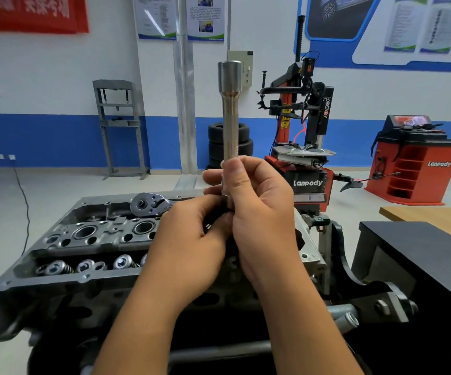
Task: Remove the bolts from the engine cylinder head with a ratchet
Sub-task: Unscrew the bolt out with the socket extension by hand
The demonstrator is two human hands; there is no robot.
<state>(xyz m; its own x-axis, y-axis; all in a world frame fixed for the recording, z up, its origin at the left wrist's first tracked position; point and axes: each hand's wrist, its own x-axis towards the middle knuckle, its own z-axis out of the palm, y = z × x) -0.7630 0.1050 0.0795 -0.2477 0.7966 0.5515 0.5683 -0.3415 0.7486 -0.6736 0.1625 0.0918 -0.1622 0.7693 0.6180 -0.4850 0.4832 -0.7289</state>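
Note:
My right hand (259, 209) grips the lower part of a long silver extension bar (229, 117) held upright above the cylinder head, its wide socket end (229, 74) at the top. My left hand (191, 239) curls its fingers round the bar's bottom end, where something small and dark is hidden between the two hands. The ratchet (151, 203) lies on the far rim of the grey cylinder head (89, 239), its round head to the left and its handle hidden behind my left hand. Valve springs (56, 267) line the near side of the head.
The engine sits on a black stand (381, 301). A black box (422, 253) and a wooden tabletop (430, 217) stand at the right. Farther off are a red tyre changer (300, 131), a red wheel balancer (413, 163), stacked tyres (242, 142) and a grey press frame (118, 125).

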